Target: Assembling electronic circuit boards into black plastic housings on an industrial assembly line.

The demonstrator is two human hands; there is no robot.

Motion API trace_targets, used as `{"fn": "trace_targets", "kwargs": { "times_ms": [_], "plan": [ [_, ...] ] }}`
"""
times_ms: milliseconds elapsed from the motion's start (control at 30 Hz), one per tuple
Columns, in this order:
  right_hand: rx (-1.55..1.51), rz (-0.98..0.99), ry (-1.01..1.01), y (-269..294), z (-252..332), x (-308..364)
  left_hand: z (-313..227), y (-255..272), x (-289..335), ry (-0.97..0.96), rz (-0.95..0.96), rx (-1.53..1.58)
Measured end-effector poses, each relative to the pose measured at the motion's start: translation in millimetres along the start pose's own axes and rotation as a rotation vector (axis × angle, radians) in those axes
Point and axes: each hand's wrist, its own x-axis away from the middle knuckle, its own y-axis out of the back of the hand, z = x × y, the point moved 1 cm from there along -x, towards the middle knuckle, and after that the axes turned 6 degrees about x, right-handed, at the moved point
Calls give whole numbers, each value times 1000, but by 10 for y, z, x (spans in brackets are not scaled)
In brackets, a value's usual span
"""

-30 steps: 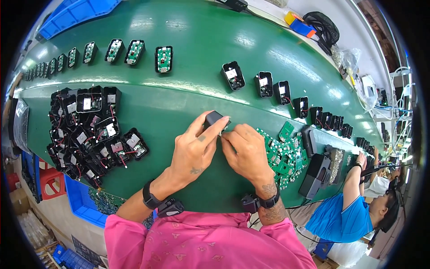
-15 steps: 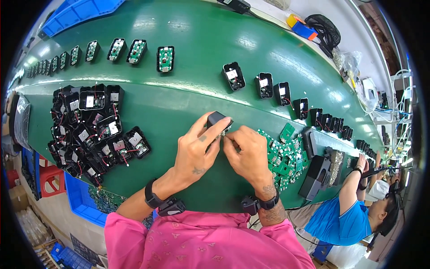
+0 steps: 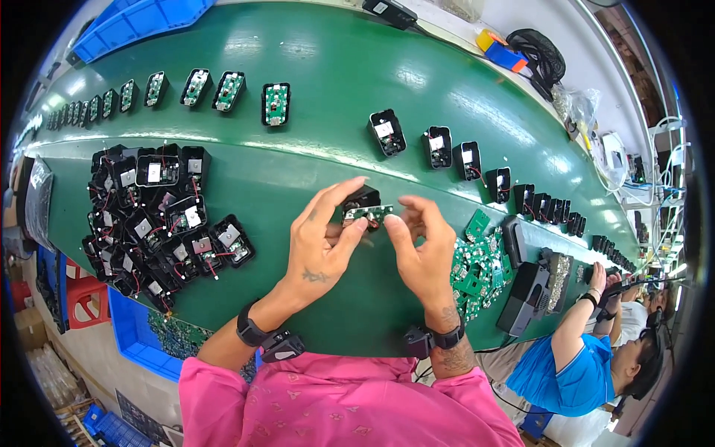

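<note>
My left hand (image 3: 319,246) is closed around a small black plastic housing (image 3: 363,197), its thumb on a narrow green circuit board (image 3: 376,211) at the housing's near side. The board lies tilted across the opening, and a bit of red wire shows beneath it. My right hand (image 3: 423,249) has its thumb against the board's right end, with the index finger curved just beyond that end. Close to the right hand lies a heap of loose green circuit boards (image 3: 477,270). Left of my left hand is a pile of black housings (image 3: 153,223) with red wires.
Housings fitted with green boards (image 3: 275,104) line the far left; housings without boards on top (image 3: 387,132) run off to the right. A black device (image 3: 523,296) stands beside the loose boards. A blue bin (image 3: 134,28) is far left. A co-worker in blue (image 3: 566,369) sits at right.
The housing has turned so its opening and the green board now show. My right hand has gone from a closed pinch to a looser, more spread shape at the board's end.
</note>
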Motion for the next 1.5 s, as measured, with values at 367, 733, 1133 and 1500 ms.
{"fn": "trace_targets", "kwargs": {
  "times_ms": [367, 733, 1133, 1500],
  "plan": [
    [-639, 40, -249, -26, -58, 75, 96, 46, -27, 115, 121, -80],
    [-619, 191, -350, 175, -196, 53, 29, -1, -12, 280, 249, -7],
    [-364, 328, -195, 96, -17, 96, 67, -58, 14, -113, 115, -304],
    [-343, 197, -339, 32, -238, 49, 40, 19, -58, 167, 260, -20]
  ]
}}
